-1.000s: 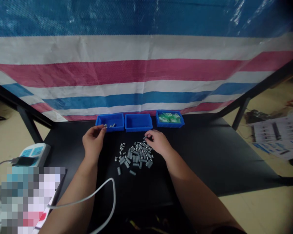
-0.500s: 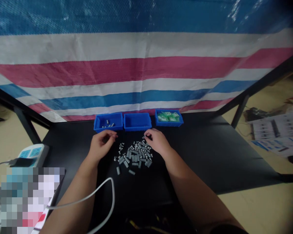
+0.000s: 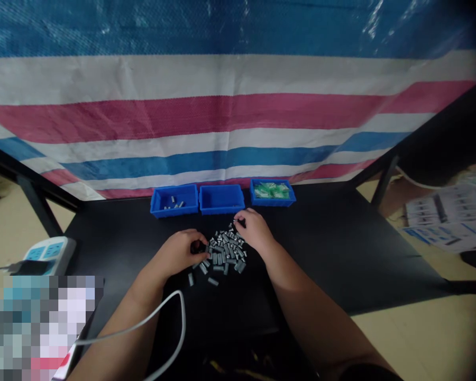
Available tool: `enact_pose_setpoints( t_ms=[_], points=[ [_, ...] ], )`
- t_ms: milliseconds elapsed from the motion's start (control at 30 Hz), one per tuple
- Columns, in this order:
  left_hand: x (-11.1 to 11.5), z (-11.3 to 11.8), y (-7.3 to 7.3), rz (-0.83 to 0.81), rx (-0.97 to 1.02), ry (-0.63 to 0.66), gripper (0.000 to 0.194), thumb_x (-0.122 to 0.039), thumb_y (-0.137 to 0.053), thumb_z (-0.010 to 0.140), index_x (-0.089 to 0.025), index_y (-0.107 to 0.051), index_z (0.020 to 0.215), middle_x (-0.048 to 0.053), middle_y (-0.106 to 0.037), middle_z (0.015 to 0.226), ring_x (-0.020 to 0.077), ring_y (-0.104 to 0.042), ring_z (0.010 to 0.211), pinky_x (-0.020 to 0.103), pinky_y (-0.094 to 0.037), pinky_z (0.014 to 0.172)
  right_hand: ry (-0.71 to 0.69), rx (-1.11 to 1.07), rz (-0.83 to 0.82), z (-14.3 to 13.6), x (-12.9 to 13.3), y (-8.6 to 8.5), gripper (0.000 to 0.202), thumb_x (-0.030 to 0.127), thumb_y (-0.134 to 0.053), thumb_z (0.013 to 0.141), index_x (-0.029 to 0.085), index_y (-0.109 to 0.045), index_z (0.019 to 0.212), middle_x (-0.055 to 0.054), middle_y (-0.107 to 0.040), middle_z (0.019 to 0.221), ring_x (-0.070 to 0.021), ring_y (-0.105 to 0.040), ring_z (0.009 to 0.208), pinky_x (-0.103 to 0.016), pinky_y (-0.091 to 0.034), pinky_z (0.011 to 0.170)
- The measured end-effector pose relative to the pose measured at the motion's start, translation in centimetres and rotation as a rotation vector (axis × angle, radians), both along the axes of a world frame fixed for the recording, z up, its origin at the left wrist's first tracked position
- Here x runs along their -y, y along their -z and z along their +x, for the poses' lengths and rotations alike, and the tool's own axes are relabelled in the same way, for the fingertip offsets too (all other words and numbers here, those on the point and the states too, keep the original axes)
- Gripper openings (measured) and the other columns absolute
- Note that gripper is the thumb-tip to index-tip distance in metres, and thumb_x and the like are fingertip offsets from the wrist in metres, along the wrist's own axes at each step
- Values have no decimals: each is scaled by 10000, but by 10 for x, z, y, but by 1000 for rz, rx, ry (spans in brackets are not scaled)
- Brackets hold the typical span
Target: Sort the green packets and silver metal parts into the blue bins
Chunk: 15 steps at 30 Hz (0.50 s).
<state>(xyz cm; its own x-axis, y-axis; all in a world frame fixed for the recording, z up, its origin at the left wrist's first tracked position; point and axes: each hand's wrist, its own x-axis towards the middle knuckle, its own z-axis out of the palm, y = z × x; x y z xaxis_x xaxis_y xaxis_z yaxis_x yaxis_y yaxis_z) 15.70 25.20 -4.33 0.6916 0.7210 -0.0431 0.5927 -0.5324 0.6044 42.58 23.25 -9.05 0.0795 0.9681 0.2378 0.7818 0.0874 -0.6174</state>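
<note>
A pile of small grey metal cylinders and shiny screw-like bits [image 3: 221, 258] lies on the black table between my hands. At its left edge is my left hand [image 3: 184, 251], thumb and forefinger curled closely around a grey cylinder [image 3: 207, 248] partly hidden by the fingertips. My right hand [image 3: 254, 228] hovers by the pile's far right side, its thumb and forefinger pinching a small silvery metal piece [image 3: 235, 221] too small to name. Behind the hands stand the left blue bin [image 3: 174, 213], holding several small metal pieces, and the middle blue bin [image 3: 222, 210], with a tiny bit near its right end.
A third blue bin [image 3: 273, 202] holds green and white packets. A white power strip [image 3: 63, 254] with a black plug sits at left. A white cable [image 3: 182, 317] loops over my left forearm. Striped sheeting [image 3: 230, 114] hangs behind the table. Part of a person [image 3: 440, 143] shows at right.
My left hand has moved from near the left bin toward me and right, onto the pile's edge. My right hand stays almost in place. Part of a person has appeared at far right.
</note>
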Motion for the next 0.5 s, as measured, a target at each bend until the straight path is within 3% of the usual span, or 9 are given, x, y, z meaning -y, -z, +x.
enact_pose_setpoints(
  t_ms=[233, 500],
  points=[
    [1, -2, 6, 79, -27, -48, 163, -303, -701, 810, -230, -744, 950, 34, -675, 877, 174, -647, 730, 291, -472, 676, -13, -21, 111, -4, 3, -9, 99, 163, -613, 892, 213, -692, 923, -53, -644, 962, -149, -594, 701, -297, -492, 743],
    [7, 2, 4, 68, -18, -35, 170, -152, -633, 772, -229, -707, 905, 33, -650, 903, 170, -635, 750, 279, -469, 680, -17, -246, 148, -10, 4, -13, 66, 277, -591, 915, 232, -629, 945, -12, -662, 786, -152, -611, 651, -264, -488, 639]
  ],
)
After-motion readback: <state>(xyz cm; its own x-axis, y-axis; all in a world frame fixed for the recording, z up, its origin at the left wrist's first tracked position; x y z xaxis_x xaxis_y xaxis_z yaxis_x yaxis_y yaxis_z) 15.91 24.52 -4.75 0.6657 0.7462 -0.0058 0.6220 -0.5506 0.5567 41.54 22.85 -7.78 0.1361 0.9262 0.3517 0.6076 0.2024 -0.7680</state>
